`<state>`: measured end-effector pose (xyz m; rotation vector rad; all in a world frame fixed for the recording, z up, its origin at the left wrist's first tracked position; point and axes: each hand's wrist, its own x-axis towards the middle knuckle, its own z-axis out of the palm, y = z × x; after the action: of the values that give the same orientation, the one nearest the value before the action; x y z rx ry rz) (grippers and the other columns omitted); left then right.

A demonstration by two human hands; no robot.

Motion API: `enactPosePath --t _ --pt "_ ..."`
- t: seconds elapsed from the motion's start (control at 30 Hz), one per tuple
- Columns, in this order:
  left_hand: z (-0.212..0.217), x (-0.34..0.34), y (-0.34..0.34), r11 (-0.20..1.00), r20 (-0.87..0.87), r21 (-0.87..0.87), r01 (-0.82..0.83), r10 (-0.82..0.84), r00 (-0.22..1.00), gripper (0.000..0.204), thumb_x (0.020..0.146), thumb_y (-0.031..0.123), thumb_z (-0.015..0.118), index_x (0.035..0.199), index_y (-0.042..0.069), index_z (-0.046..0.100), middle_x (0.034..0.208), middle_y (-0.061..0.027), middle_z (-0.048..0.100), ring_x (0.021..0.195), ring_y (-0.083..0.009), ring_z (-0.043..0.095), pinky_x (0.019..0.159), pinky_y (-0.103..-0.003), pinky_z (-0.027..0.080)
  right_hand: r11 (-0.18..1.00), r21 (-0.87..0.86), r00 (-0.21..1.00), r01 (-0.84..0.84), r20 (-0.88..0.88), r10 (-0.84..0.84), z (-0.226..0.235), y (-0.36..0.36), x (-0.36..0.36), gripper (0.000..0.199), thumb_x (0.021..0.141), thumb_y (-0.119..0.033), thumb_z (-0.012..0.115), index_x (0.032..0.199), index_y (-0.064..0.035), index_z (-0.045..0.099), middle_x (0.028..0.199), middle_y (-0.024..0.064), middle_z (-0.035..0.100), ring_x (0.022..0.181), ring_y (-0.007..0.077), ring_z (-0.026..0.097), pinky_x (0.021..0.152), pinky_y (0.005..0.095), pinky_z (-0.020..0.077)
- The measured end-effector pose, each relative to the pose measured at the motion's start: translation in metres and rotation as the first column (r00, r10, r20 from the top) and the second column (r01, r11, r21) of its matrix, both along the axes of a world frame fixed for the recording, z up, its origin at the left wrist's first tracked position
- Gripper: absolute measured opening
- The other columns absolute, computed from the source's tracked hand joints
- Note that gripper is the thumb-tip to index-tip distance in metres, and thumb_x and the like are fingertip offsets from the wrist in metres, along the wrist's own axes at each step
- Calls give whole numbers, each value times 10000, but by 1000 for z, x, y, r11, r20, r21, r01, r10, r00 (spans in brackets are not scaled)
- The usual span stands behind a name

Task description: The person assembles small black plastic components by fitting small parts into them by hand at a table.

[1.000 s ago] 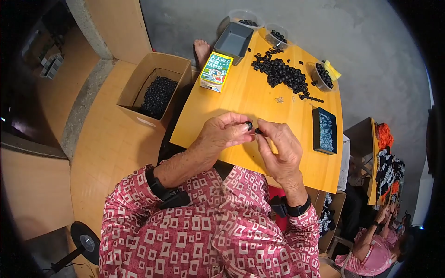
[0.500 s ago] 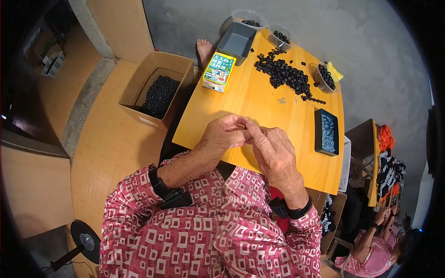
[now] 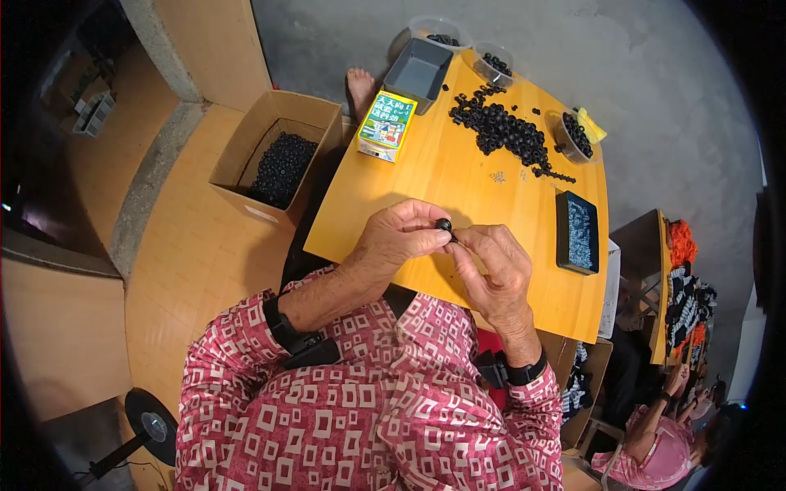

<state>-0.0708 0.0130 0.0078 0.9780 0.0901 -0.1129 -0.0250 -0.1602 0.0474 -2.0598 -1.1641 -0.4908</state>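
Observation:
Over the near edge of the table, my left hand [image 3: 401,235] pinches a small round black part [image 3: 443,224] between thumb and forefinger. It looks glossy and knob-like, though its exact kind is too small to tell. My right hand [image 3: 494,266] comes in from the right, its thumb and fingers closed together just beside the black part. A bit of dark material shows at those fingertips; whether it belongs to the same part I cannot tell. Farther back on the table lies a heap of small black ring-like parts [image 3: 512,137].
A black tray of small shiny pieces [image 3: 578,233] lies at the right. Behind stand a grey bin [image 3: 419,74], a green-yellow carton [image 3: 386,127] and clear tubs of black parts [image 3: 575,137]. A cardboard box [image 3: 315,110] of black parts is left; a co-worker [image 3: 659,450] sits lower right.
My right hand has drawn slightly to the right and turned, uncovering the black part in my left fingers. My left hand has barely moved.

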Motion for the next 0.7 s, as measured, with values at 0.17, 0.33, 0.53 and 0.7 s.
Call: enactPosePath --t 0.17,0.33,0.53,0.7 --pt "0 0 1 1000 22 8 -9 9 1000 236 878 52 670 1100 23 596 1025 -39 625 961 -106 601 878 -264 509 1000 18 1000 10 -1 -10 -3 2 -1 223 730 -3 769 920 6 655 792 122 605 695 281 586 615 357 480" --pt "2 -1 0 1000 33 10 5 -5 999 231 882 64 667 1098 27 593 1024 -36 625 963 -100 596 881 -254 498 1000 15 998 15 -62 -14 -5 -1 -1 222 731 -1 768 921 5 653 777 120 603 687 277 584 614 357 478" --pt "3 -1 0 1000 57 6 18 -18 998 229 880 73 669 1093 30 597 1017 -33 634 963 -97 597 874 -246 485 999 39 999 19 -46 -17 -1 -1 -3 221 737 -7 771 925 0 654 772 121 605 682 272 585 606 353 477" --pt "2 -3 -1 998 83 32 47 -50 995 263 889 91 670 1120 -6 591 1036 -60 644 974 -127 622 905 -262 491 997 65 975 31 -222 -16 3 -6 -8 192 752 -9 769 921 -2 676 795 107 635 708 240 622 632 323 495"
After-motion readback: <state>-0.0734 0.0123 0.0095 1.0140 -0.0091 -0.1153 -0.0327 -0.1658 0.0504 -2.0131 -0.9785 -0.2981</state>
